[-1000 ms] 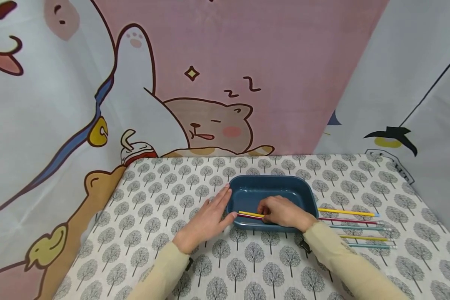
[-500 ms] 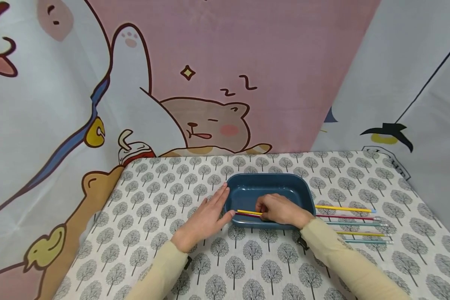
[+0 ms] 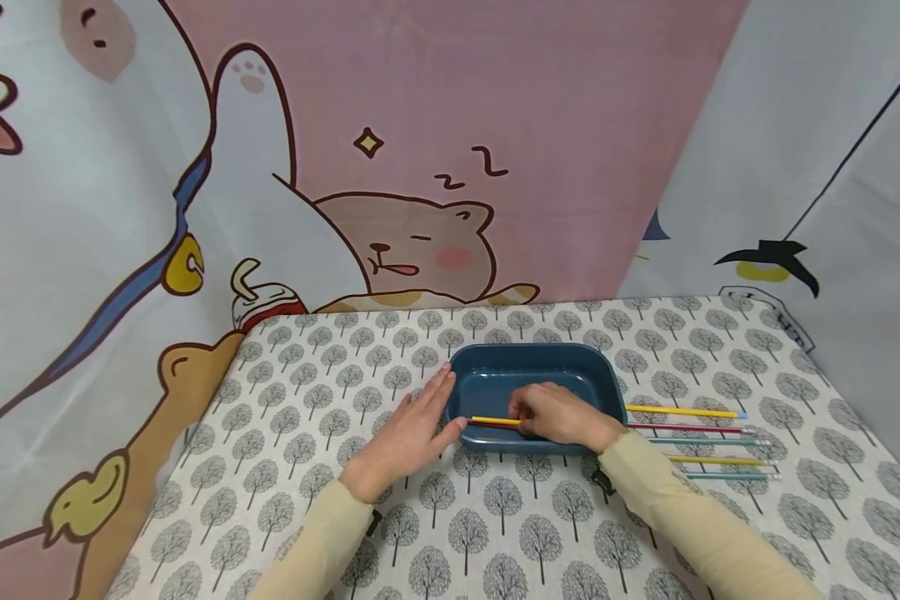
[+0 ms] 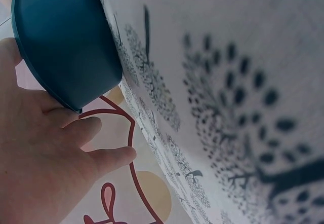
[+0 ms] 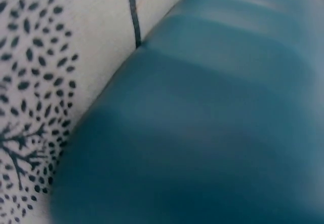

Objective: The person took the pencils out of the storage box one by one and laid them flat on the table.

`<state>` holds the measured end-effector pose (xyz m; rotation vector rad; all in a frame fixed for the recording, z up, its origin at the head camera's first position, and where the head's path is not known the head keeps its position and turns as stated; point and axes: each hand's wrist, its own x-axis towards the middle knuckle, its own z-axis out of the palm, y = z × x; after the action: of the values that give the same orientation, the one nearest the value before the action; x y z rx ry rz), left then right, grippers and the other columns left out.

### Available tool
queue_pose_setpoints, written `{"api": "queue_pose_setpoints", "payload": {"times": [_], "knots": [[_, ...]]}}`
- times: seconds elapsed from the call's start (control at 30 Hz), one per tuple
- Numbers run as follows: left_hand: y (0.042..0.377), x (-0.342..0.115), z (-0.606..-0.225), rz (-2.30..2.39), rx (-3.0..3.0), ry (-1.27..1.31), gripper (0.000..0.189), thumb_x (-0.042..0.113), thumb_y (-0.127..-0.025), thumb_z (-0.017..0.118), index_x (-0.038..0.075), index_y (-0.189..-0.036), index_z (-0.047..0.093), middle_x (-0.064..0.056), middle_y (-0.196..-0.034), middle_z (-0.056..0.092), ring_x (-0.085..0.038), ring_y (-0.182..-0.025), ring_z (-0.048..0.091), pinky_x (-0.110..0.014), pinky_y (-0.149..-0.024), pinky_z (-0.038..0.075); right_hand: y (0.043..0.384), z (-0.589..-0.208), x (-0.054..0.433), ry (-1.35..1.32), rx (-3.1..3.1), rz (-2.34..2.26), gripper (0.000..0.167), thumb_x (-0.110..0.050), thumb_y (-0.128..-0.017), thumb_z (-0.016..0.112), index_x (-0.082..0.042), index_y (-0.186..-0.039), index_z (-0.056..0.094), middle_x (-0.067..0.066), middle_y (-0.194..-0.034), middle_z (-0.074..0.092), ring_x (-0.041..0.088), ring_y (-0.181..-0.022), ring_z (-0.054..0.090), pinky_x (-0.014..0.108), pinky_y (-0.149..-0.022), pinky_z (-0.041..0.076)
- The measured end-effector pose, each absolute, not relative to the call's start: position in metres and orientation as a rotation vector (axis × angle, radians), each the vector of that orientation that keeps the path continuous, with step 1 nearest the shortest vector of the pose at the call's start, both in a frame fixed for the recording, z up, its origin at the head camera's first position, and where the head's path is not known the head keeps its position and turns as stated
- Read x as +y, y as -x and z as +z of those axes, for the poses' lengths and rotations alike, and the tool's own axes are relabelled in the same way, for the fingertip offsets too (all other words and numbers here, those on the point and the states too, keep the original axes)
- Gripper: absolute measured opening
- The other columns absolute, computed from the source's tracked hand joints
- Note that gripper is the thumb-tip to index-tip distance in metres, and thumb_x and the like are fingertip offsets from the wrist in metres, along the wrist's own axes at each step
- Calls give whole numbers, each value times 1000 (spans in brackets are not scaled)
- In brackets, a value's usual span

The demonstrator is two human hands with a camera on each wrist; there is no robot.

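A dark blue rectangular dish (image 3: pixel 532 357) stands on the tablecloth. My left hand (image 3: pixel 408 433) lies along its left end, fingers straight, fingertips at the rim and thumb near the front left corner. From the left wrist, this hand (image 4: pixel 45 148) appears beside the dish's outer wall (image 4: pixel 66 41). Inside the dish, my right hand (image 3: pixel 558 414) grips a yellow pencil (image 3: pixel 495 420) with curled fingers; a dark red pencil lies right along it. Both point left toward my left thumb, and my hand covers their other ends. Only the blurred dish wall (image 5: pixel 192 112) and cloth fill the right wrist view.
Right of the dish, several pencils lie roughly parallel, among them a yellow pencil (image 3: pixel 686 411), a red one (image 3: pixel 690 428) and a teal one (image 3: pixel 727 477). My right sleeve (image 3: pixel 667 487) partly covers them. A cartoon-printed curtain (image 3: pixel 555 150) hangs behind the tree-patterned tablecloth (image 3: pixel 360 342).
The head view has shifted slightly, so everything sits a little further left and up. Both hands keep their places at the dish; less of the red pencil shows beneath the yellow one.
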<state>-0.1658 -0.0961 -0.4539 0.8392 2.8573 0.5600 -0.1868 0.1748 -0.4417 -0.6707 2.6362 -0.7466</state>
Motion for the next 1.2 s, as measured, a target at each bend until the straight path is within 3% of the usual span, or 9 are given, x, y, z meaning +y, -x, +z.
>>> {"api": "queue_pose_setpoints", "payload": {"times": [0.3, 1.2], "knots": [[166, -98, -450, 580, 2856, -851, 78, 57, -109, 33, 5, -166, 17, -6, -174, 4, -24, -157, 18, -64, -120, 27, 190, -439, 176, 689, 2680, -744, 10, -5, -95, 72, -13, -100, 74, -8, -88, 68, 8, -78, 61, 37, -75, 55], [166, -97, -451, 570, 2858, -852, 78, 55, -109, 36, 6, -166, 17, -6, -174, 5, -25, -158, 17, -64, -120, 27, 172, -406, 193, 736, 2859, -859, 14, -7, -94, 76, -14, -106, 77, -7, -97, 67, 9, -86, 63, 33, -77, 56]]}}
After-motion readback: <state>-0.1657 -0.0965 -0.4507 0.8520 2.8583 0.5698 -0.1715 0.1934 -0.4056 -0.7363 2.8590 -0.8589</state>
